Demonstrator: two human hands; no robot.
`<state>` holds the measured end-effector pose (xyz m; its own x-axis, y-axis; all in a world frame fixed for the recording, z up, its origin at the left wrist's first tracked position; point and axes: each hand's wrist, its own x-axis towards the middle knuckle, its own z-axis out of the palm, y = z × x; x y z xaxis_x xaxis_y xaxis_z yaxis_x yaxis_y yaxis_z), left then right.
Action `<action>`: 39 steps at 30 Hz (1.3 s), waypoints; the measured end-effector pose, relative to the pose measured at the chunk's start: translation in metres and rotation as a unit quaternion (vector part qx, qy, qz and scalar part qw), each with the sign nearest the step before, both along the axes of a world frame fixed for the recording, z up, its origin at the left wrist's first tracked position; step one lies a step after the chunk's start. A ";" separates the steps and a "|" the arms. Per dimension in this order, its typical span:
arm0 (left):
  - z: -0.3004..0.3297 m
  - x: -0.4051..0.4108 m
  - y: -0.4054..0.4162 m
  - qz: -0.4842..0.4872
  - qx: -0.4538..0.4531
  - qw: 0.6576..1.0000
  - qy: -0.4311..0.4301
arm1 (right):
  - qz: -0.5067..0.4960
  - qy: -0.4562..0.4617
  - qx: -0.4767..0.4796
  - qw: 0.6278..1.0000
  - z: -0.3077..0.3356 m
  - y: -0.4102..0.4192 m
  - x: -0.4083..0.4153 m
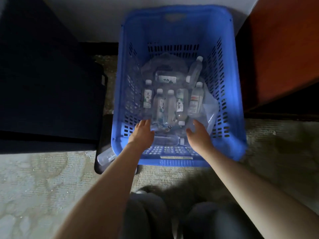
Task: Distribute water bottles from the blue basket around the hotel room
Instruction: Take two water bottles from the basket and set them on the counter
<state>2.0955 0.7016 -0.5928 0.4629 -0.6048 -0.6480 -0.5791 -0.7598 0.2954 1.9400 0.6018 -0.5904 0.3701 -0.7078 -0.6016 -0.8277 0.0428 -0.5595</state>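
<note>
The water bottles (170, 104) lie in a heap at the bottom of the blue basket (179, 16), most with their long side pointing away from the person and their white caps at the far end. One bottle (168, 140) lies sideways right between the two hands, with its cap to the right. The left hand (141, 132) and the right hand (200, 135) both reach into the basket with loose, spread fingers, holding nothing. The bottles sit just ahead of both hands, about as near to one as the other. The labels have dark writing, too blurry to read. Another bottle (105, 156) lies outside on the carpet (43, 178).
</note>
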 end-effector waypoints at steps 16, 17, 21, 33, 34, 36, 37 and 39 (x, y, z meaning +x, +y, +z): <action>-0.157 0.040 -0.077 0.044 0.028 0.998 0.031 | -0.067 0.034 0.053 0.996 -0.170 -0.065 0.064; -0.163 0.040 -0.080 0.054 0.031 0.997 0.037 | -0.060 0.045 0.059 0.995 -0.174 -0.068 0.068; -0.178 0.035 -0.089 0.106 0.024 0.994 0.020 | -0.037 0.074 0.056 0.995 -0.186 -0.075 0.076; -0.198 0.038 -0.102 0.116 -0.008 0.993 0.008 | -0.127 -0.028 0.121 0.984 -0.260 -0.115 0.063; -0.200 0.041 -0.102 0.117 -0.014 0.993 0.017 | -0.133 -0.031 0.118 0.984 -0.252 -0.114 0.063; -0.197 0.047 -0.100 0.112 -0.023 0.993 0.029 | -0.145 -0.030 0.098 0.984 -0.220 -0.106 0.066; -0.196 0.050 -0.100 0.113 -0.031 0.992 0.037 | -0.152 -0.031 0.084 0.984 -0.212 -0.104 0.066; -0.192 0.056 -0.100 0.124 -0.039 0.989 0.065 | -0.148 -0.030 0.063 0.987 -0.203 -0.104 0.062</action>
